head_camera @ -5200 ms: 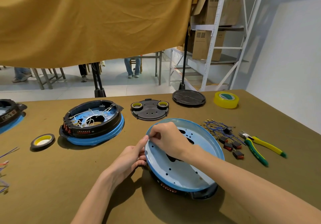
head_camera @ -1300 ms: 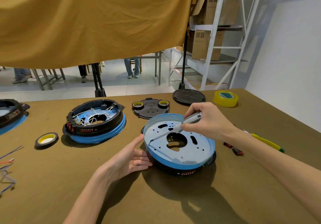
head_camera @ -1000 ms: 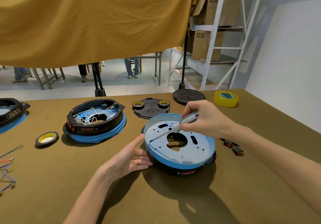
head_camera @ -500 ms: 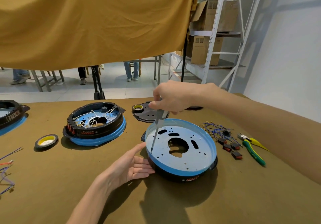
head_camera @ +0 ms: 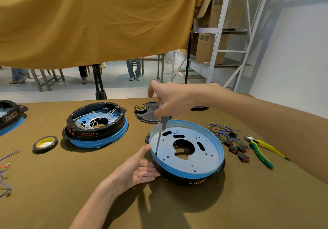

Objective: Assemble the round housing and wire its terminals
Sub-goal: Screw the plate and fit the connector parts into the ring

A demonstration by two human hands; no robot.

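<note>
A round housing (head_camera: 188, 173) with a black wall and a blue perforated plate lies on the table in front of me. My right hand (head_camera: 172, 100) grips a grey-handled screwdriver (head_camera: 161, 124) upright, with its tip down at the plate's left edge. My left hand (head_camera: 138, 168) rests flat against the housing's left wall, fingers straight. Blue wires with terminals (head_camera: 220, 131) and several small black-and-red switches (head_camera: 237, 148) lie to the right of the housing.
A second housing (head_camera: 96, 124) with white wiring sits at back left, and a third (head_camera: 9, 116) at the far left edge. Tape rolls (head_camera: 45, 142), a black cover plate (head_camera: 149, 112), green-yellow pliers (head_camera: 260, 150) and loose wires (head_camera: 5, 173) lie around. A mustard cloth hangs above.
My right hand has raised the screwdriver from a slant to upright over the plate's left edge. Earlier the plate was tilted; now it lies level in the housing. My left hand stays against the wall.
</note>
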